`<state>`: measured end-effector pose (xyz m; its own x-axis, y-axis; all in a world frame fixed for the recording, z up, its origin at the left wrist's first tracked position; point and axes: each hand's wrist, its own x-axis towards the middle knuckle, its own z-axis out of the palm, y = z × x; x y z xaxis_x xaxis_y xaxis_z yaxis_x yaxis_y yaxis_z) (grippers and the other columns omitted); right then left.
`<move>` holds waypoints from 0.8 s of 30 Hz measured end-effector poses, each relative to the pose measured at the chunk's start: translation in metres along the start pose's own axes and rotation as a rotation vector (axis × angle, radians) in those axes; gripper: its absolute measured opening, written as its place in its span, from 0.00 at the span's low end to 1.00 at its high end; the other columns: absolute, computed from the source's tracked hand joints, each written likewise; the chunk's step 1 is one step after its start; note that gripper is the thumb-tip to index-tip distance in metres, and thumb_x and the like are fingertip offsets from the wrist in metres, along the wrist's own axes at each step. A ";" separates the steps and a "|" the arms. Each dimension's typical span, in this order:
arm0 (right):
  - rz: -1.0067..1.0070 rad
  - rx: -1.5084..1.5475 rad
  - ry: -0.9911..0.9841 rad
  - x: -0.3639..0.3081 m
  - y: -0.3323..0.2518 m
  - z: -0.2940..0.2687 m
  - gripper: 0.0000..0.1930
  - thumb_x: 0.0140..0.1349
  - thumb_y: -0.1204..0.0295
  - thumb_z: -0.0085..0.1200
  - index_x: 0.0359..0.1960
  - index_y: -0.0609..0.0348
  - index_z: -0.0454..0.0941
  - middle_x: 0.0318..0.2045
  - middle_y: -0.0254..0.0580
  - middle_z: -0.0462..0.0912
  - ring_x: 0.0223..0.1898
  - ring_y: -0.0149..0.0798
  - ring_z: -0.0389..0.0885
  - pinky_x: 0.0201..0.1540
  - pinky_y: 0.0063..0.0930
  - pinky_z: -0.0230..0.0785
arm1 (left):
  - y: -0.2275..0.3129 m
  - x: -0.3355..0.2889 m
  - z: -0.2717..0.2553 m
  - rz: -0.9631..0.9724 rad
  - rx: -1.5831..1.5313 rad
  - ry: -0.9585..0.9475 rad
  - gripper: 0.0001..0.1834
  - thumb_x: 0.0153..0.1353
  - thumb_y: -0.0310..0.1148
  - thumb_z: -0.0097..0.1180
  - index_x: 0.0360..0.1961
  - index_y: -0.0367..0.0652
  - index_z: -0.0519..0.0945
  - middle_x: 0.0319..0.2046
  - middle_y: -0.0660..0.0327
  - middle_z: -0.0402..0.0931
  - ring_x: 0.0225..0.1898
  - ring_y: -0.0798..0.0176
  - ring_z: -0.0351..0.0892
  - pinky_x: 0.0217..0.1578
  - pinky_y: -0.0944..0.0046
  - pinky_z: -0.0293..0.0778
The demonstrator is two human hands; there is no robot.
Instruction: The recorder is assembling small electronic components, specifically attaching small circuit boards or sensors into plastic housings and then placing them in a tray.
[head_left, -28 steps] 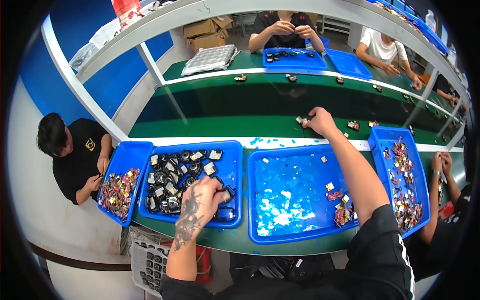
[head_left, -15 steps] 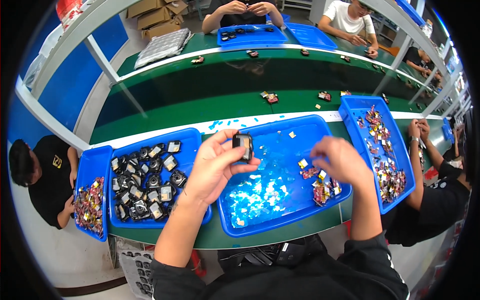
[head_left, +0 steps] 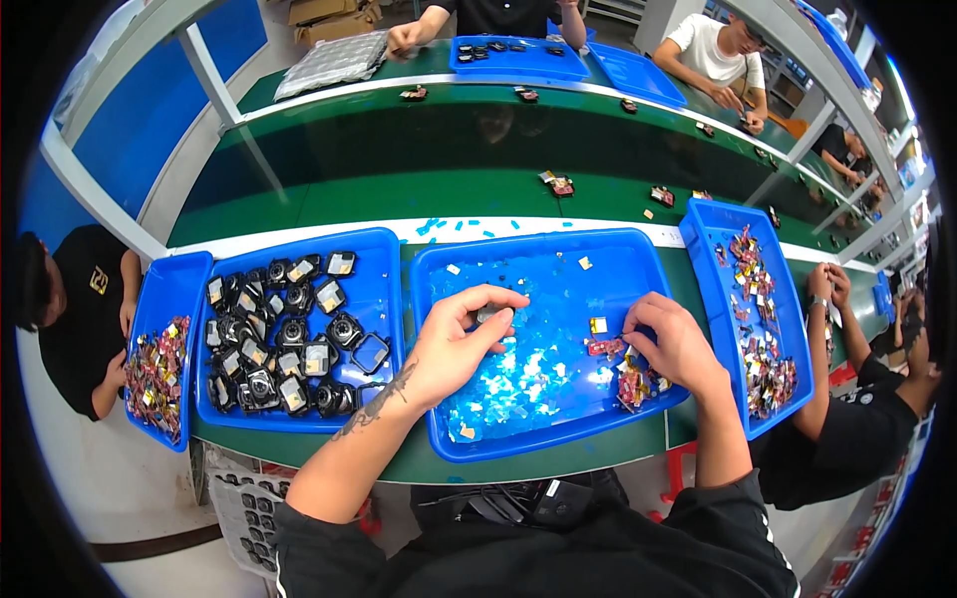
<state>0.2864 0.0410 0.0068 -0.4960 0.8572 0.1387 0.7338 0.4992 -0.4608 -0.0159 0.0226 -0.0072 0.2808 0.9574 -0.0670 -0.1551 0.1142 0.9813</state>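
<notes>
My left hand [head_left: 461, 339] hovers over the middle blue tray [head_left: 543, 444] and pinches a small dark square part [head_left: 487, 314] between thumb and fingers. My right hand [head_left: 676, 344] rests low in the same tray at its right side, fingertips on a small red and yellow piece [head_left: 602, 346] next to a little heap of such pieces [head_left: 635, 384]. The tray floor is littered with pale blue film scraps. To the left lies a blue tray [head_left: 384, 299] filled with several black camera-like parts [head_left: 284, 344].
A blue tray [head_left: 713, 234] of red and yellow pieces stands at the right, another [head_left: 174, 289] at the far left. Beyond is a green conveyor belt [head_left: 449, 189] carrying a few small parts. People sit on both sides and across the belt.
The left hand has lowered with the dark part toward the middle tray. The right hand has dropped onto the red and yellow pieces at the tray's right side.
</notes>
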 end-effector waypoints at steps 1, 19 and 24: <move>0.000 0.024 0.032 0.001 0.000 0.003 0.06 0.52 0.79 0.60 0.30 0.63 0.76 0.31 0.47 0.79 0.36 0.50 0.79 0.40 0.38 0.72 | 0.000 0.001 -0.001 0.046 0.100 0.018 0.11 0.66 0.28 0.53 0.48 0.39 0.80 0.44 0.59 0.75 0.42 0.66 0.78 0.40 0.68 0.80; 0.052 0.697 0.159 0.032 -0.089 0.021 0.12 0.60 0.79 0.58 0.45 0.64 0.78 0.35 0.37 0.81 0.37 0.28 0.78 0.42 0.24 0.72 | -0.002 -0.005 0.017 0.259 0.309 0.019 0.10 0.54 0.30 0.68 0.37 0.39 0.86 0.37 0.57 0.75 0.40 0.61 0.78 0.40 0.65 0.73; 0.108 0.771 0.053 0.035 -0.088 0.037 0.13 0.61 0.79 0.58 0.48 0.66 0.76 0.42 0.42 0.80 0.41 0.29 0.78 0.45 0.25 0.73 | -0.008 -0.006 0.016 0.242 0.174 0.046 0.09 0.55 0.30 0.67 0.37 0.39 0.86 0.38 0.58 0.75 0.38 0.62 0.77 0.39 0.66 0.72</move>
<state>0.1871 0.0228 0.0202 -0.4035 0.9104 0.0909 0.2368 0.1999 -0.9508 -0.0010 0.0117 -0.0119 0.2118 0.9628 0.1680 -0.0465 -0.1618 0.9857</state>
